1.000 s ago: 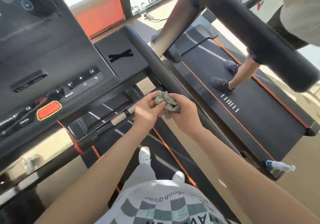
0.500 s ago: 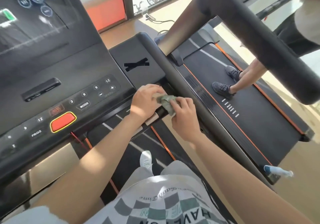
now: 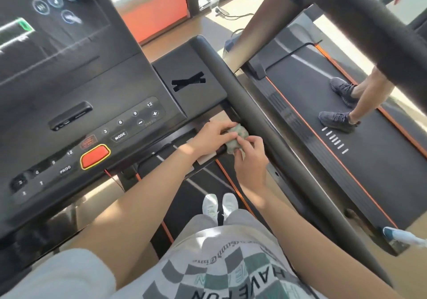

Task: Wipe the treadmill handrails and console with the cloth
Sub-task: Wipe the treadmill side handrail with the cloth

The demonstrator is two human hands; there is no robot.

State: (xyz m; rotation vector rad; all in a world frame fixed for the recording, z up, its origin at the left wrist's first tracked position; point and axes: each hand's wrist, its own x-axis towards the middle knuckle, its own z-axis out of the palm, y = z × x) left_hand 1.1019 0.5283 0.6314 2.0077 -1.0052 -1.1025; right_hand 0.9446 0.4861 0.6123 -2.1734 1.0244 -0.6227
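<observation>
A crumpled grey-green cloth (image 3: 238,138) is pressed against the front crossbar (image 3: 175,145) of the treadmill, close to where it meets the thick black right handrail (image 3: 251,113). My left hand (image 3: 213,137) lies on the bar with its fingers on the cloth's left side. Just below and to the right, my right hand (image 3: 250,162) pinches the cloth from underneath. The black console (image 3: 76,104) with its buttons and red stop key (image 3: 94,156) fills the left of the view.
A second treadmill (image 3: 346,137) stands to the right, with another person's legs and dark shoes (image 3: 337,118) on its belt. Its thick handrail (image 3: 379,21) crosses the upper right. A spray bottle (image 3: 402,237) lies on the floor at lower right. My white shoes (image 3: 219,205) are on the belt.
Both hands have moved with the cloth from open air above the belt onto the crossbar, near the right handrail. The view has shifted, bringing more of the console in.
</observation>
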